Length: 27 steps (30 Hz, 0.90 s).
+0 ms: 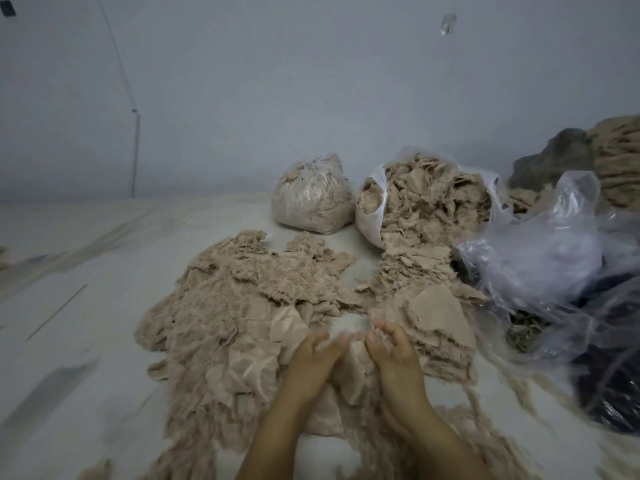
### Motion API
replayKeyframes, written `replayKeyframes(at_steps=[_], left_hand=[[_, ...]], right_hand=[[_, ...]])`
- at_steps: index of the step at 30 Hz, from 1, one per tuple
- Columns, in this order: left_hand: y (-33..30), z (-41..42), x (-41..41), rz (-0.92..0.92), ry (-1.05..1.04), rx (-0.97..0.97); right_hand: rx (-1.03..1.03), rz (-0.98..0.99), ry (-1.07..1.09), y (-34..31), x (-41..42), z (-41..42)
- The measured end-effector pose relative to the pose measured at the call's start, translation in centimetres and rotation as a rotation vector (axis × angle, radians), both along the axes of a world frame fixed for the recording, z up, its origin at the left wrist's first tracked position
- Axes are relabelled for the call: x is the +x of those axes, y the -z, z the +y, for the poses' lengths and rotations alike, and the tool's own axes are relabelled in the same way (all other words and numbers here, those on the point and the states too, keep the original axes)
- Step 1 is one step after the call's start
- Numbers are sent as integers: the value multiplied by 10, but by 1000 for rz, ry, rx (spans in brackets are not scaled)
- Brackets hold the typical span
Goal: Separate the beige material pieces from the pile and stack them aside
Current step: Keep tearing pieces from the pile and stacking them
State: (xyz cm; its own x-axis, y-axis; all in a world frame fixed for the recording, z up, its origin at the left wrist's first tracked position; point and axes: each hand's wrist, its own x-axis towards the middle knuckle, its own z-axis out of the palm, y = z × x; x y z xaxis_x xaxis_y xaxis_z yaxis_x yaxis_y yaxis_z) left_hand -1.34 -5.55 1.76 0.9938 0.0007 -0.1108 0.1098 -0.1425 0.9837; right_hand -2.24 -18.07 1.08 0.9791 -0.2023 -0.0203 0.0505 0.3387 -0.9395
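Beige material pieces, thin, ragged-edged and frayed, are lying spread in a loose, overlapping pile across the pale surface. A second heap is lying just right of it, spilling from an open bag.

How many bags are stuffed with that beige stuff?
2: a tied bag at the back, and an open bag right of it, spilling pieces. The crumpled plastic at right may hide more.
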Motion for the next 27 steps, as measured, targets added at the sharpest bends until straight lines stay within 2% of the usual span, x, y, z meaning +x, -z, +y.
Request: replayKeyframes(at_steps=[2, 3, 5, 8, 10, 12, 14, 15, 17, 18, 21, 23, 25, 27], left_hand=[[9, -5, -2, -19, -12, -39], [10, -6, -3, -39, -45, -86], [7, -4, -4, -140, -86, -94], [-3, -4, -6, -212, 72, -53], [-3, -4, -6, -177, 128, -78], [-1, 3, -2, -180, -66, -88], [1, 19, 3, -192, -332, -169], [1, 27, 5, -214, -401, -147], [-2, 29, 3, -191, -352, 19], [-1, 23, 1, -126, -279, 42], [6, 1, -10, 140, -25, -163], [7, -7, -15, 199, -15, -363], [10, -6, -15, 135, -148, -386], [11, -6, -15, -22, -158, -244]], right_hand=[[85, 13, -5, -1, 0, -4], [52, 32, 7, 0, 0, -7], [-156, 80, -14, 3, 1, -13], [-521, 14, -226, 0, -1, -16], [-562, -57, -346, -3, -3, -12], [-581, -84, -335, -1, -1, -11], [-560, -74, -210, 2, 0, -17], [-527, -69, -151, 3, 0, -21], [-492, -83, -88, 5, -1, -23], [-471, -101, -75, 4, -2, -20], [-339, -143, -60, 4, -6, -3], [-305, -140, -41, 7, -9, 2], [-230, -89, -40, 11, -12, -1], [-116, 14, -67, 11, -11, -4]])
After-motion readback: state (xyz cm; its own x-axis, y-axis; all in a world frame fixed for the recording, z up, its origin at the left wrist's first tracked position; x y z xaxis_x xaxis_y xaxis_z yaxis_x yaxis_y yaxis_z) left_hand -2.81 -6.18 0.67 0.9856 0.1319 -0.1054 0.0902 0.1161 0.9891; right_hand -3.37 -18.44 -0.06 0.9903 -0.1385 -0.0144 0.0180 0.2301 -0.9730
